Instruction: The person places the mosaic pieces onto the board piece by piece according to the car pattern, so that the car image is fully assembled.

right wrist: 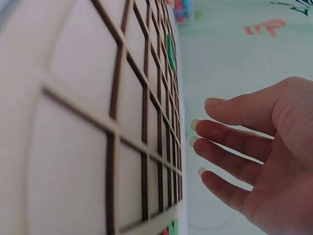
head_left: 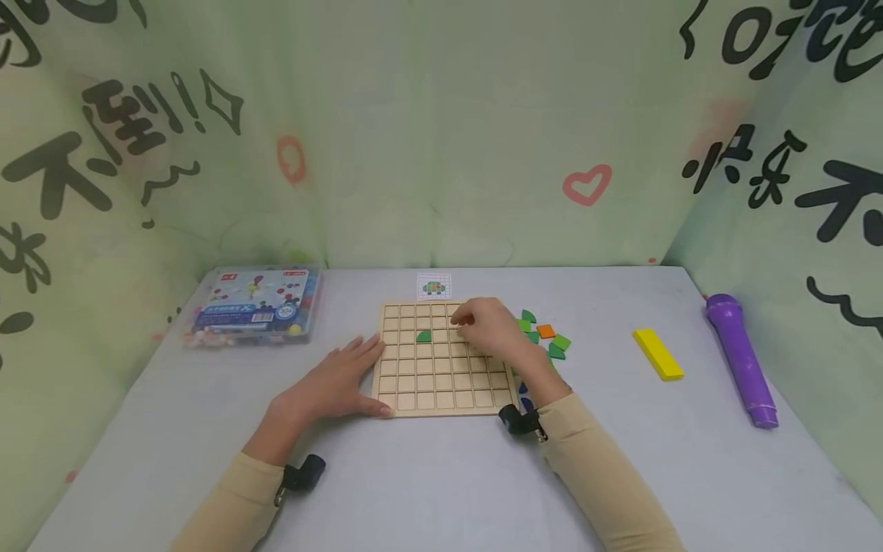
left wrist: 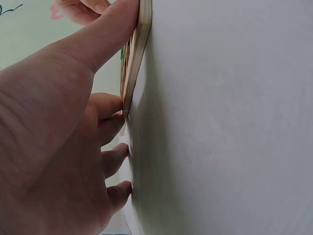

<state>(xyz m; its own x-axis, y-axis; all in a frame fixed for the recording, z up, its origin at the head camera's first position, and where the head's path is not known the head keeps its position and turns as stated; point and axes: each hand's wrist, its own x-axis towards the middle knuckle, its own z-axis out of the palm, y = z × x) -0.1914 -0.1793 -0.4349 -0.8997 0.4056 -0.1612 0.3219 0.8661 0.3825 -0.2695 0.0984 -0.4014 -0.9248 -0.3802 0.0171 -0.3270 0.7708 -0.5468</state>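
Board (head_left: 436,382): a gridded wooden square, flat on the desk (head_left: 428,479), in front of the person.
Green piece (head_left: 424,336): in a cell in the board's upper left part, one corner rounded.
Left hand (head_left: 343,381): at the board's left side, thumb on the near left corner, fingertips at the edge; the grip is loose, fingers extended rather than curled round the wood.
Right hand (head_left: 491,326): above the board's far right part, clear of the cells; the grip is slack, thumb and fingers apart, with nothing seen between them.
Loose pieces (head_left: 546,331): just right of the board, in green, orange and dark blue, some partly hidden by the right arm.
Card (head_left: 434,287): just behind the board, bearing a small coloured figure on a grid.
Box (head_left: 255,303): far left, clear plastic with a printed label.
Block (head_left: 658,354): yellow, well to the right.
Microphone (head_left: 741,360): purple, lying by the right edge, beyond the block.
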